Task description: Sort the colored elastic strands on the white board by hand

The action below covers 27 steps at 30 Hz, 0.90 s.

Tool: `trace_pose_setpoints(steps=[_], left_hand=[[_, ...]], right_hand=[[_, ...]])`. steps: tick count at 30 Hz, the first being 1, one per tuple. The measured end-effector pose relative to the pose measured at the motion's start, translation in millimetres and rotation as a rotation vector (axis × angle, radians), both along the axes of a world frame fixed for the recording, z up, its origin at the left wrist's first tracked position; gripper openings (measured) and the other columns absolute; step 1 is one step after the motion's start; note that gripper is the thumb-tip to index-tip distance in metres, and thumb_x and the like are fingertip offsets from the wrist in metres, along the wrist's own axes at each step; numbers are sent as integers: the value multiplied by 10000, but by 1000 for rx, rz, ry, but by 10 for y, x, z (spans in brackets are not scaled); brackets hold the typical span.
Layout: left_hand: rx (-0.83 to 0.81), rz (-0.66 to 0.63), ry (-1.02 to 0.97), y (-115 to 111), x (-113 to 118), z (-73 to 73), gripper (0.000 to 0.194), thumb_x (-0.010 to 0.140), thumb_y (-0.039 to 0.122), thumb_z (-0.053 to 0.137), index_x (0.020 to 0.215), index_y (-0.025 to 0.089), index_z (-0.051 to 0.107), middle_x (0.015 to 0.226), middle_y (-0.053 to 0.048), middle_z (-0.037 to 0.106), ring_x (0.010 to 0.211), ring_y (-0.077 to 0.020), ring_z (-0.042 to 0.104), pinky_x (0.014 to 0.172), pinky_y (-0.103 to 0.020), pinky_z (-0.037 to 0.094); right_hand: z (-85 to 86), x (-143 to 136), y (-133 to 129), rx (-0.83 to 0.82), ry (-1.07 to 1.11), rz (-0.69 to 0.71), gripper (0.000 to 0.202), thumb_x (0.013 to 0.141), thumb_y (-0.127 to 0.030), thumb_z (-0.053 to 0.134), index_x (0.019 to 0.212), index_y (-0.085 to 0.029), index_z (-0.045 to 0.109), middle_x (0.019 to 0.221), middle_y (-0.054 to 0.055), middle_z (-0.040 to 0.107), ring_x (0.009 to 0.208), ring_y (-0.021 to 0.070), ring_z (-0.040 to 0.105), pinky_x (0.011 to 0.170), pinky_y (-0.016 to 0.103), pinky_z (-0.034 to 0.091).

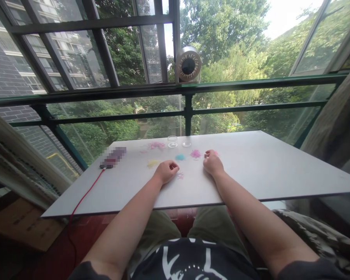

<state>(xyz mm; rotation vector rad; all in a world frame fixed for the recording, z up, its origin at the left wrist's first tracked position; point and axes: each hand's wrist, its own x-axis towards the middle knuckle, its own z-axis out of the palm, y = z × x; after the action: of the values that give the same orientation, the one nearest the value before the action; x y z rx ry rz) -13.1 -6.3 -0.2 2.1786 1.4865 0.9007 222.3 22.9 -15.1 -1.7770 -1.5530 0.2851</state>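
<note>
My left hand (pixel 167 172) rests on the white table (pixel 111 194), its fingers curled together in a pinch. Whether anything sits in its fingertips is too small to make out. Just right of it lies a little pink-and-purple cluster of thin strands (pixel 180 175). My right hand (pixel 212 162) is also closed, thumb and fingers pressed together beside a pink pile (pixel 216 154) that it partly hides. Between the hands are a blue pile (pixel 180 157) and a purple pile (pixel 196 154) of small thin pieces. A yellow pile (pixel 153 164) spreads left of my left hand.
Two clear round containers (pixel 172 142) stand near the table's back edge, with a larger pink pile (pixel 156 145) to their left. A blurred-out phone-like device (pixel 113 157) with a red cable (pixel 87 192) lies at left. Behind is a green railing (pixel 151 115) with a round silver object (pixel 189 64).
</note>
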Motion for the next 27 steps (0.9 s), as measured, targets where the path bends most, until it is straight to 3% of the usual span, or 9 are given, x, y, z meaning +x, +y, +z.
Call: trace_pose_setpoints(steps=[7, 12, 16, 19, 23, 27], left_hand=[[-19, -30, 27, 11, -9, -5, 206, 717, 340, 545, 770, 175, 657, 759, -29, 663, 676, -138, 575, 618, -239, 448], [-32, -27, 27, 3, -7, 7, 207, 719, 341, 542, 777, 177, 655, 780, -26, 666, 681, -136, 574, 623, -238, 445], [-46, -25, 40, -4, -7, 13, 210, 718, 341, 542, 789, 178, 653, 784, -24, 661, 700, -140, 574, 634, -241, 442], [-60, -40, 50, -8, -8, 9, 213, 717, 345, 545, 801, 180, 650, 779, -23, 652, 711, -143, 573, 651, -246, 448], [-24, -106, 36, -23, -14, 18, 317, 676, 392, 602, 909, 181, 635, 945, -46, 625, 784, -152, 576, 737, -266, 466], [-30, -228, 51, -46, -34, 43, 420, 656, 353, 627, 1041, 188, 595, 1086, -66, 571, 861, -163, 570, 800, -278, 469]], right_hand=[[34, -57, 113, -42, -126, 121, 419, 705, -253, 527, 1116, -205, 461, 1108, 81, 616, 936, 247, 574, 732, 343, 409], [-28, 3, 173, 93, 19, 150, 343, 699, -182, 474, 1042, -201, 482, 1074, 64, 631, 869, 200, 585, 721, 315, 413], [-72, 68, 180, 199, 232, 138, 282, 684, -131, 392, 942, -163, 503, 845, 59, 681, 715, 156, 582, 667, 277, 412], [-65, 66, 165, 127, 280, 220, 263, 679, -140, 379, 903, -163, 516, 699, 19, 684, 566, 125, 534, 592, 247, 390], [-39, 31, 150, 18, 238, 268, 246, 670, -158, 400, 878, -187, 527, 758, -4, 699, 485, 96, 480, 524, 227, 357], [-50, 22, 173, 47, 271, 252, 209, 679, -178, 412, 855, -186, 525, 868, 20, 698, 519, 103, 508, 534, 237, 376]])
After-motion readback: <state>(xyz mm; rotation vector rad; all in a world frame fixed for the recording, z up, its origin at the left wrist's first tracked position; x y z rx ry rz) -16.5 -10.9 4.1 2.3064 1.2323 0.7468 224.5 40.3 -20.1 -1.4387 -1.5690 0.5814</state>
